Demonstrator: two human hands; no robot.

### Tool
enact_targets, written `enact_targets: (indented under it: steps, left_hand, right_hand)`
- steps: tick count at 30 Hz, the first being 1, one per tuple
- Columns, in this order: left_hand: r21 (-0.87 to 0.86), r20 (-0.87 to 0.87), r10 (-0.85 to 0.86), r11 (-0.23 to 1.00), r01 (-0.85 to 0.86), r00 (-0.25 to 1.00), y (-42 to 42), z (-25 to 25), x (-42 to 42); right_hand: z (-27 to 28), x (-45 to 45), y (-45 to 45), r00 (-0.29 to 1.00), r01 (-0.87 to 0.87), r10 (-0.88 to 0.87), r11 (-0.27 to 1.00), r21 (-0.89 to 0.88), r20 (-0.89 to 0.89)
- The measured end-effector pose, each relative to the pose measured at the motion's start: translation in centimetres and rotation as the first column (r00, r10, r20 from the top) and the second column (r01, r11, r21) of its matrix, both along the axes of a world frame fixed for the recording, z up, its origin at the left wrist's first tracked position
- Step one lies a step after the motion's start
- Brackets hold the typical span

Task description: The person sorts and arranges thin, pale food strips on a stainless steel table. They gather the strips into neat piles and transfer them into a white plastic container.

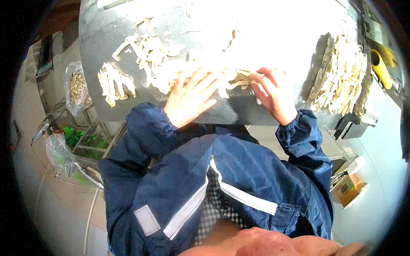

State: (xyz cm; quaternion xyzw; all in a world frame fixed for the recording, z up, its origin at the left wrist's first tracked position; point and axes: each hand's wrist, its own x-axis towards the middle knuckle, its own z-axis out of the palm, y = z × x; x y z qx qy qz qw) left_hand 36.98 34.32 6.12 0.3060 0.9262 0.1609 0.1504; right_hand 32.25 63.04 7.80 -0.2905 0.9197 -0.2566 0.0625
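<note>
My left hand [194, 94] lies palm down with its fingers spread over a row of pale, dried-looking strips [160, 80]. To its right, my right hand [271, 91] has bent fingers, the tips at the right end of this row [241, 79]. Glare hides whether they pinch a strip. Both hands are over the near part of a metal work table [109, 113]. What looks like a clear plastic edge shows under the strips between the hands. A small bundle of similar strips [115, 84] lies apart at the left, and looser pieces [150, 48] are scattered behind the row.
At the table's right edge stands a large stack of strips [341, 76]. A clear plastic bag of brownish bits [77, 86] is beyond the left edge. Lower left is a metal rack [93, 140]; lower right, a cardboard box [348, 188]. Strong glare whitens the table's far middle.
</note>
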Motion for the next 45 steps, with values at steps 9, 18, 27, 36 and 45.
enact_targets:
  steps: [9,18,27,36,45]
  left_hand:
    - [0.238,0.009,0.054,0.970,-0.055,0.998,2.8,0.9,-0.3]
    - [0.210,-0.011,0.044,0.977,-0.041,0.999,0.2,1.9,-1.9]
    - [0.140,0.065,0.033,0.989,-0.041,0.997,0.6,3.1,-1.6]
    - [0.312,0.009,0.222,0.926,-0.213,0.975,0.4,2.6,-3.6]
    - [-0.085,-0.008,0.151,0.985,-0.151,0.989,-2.7,-2.2,-11.3]
  right_hand:
    - [0.0,2.2,2.2,0.893,0.306,-0.323,0.946,0.104,0.314]
    - [-1.1,1.0,1.6,0.930,0.215,-0.260,0.958,0.187,0.260]
    - [0.4,0.0,-1.1,0.983,0.181,-0.178,0.982,-0.056,0.053]
    - [-0.9,-6.7,-2.8,0.929,0.247,-0.226,0.968,-0.035,0.294]
    - [-7.2,-10.0,-6.4,0.957,0.129,-0.130,0.991,0.021,0.260]
